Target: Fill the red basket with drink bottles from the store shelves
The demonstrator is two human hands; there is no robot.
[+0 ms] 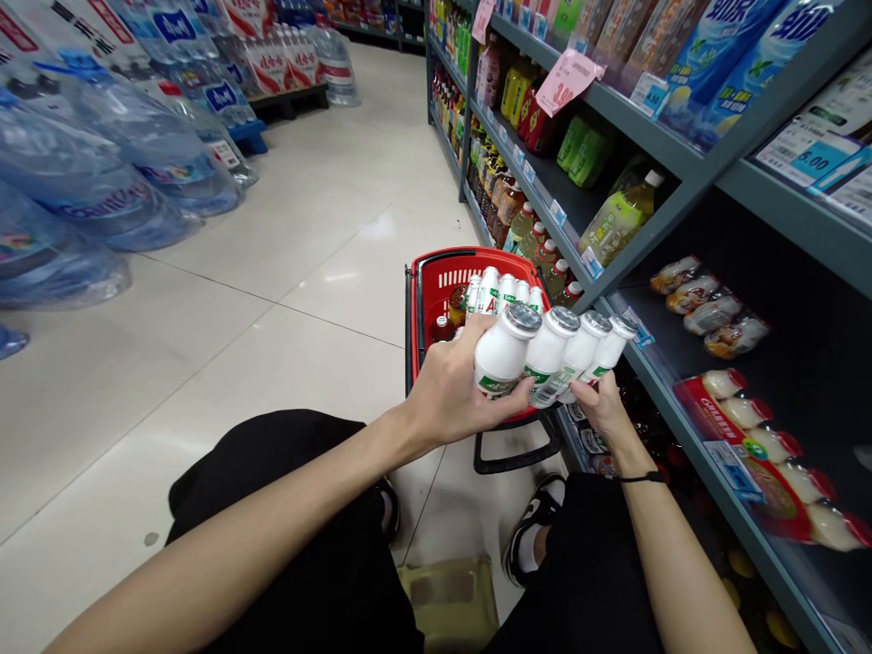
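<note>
Between my hands is a shrink-wrapped pack of white milk drink bottles (502, 350) with silver foil caps and green print, tilted in a row. My left hand (453, 377) is closed round the near-left bottle, thumb below. My right hand (603, 404) grips the far end of the pack from beneath, and a dark band circles that wrist. Just beyond the pack stands a red shopping basket (470, 257) on the floor. More white bottles (491, 289) with green labels and a few dark-capped bottles sit in it, partly hidden by the pack.
Shelves (681, 163) of drinks run along the right, with a red pack of small bottles (769, 445) on a lower one. Large water jugs (102, 173) are stacked at the left. The basket's black handle (518, 463) hangs toward my feet. A yellowish box (453, 599) lies below me.
</note>
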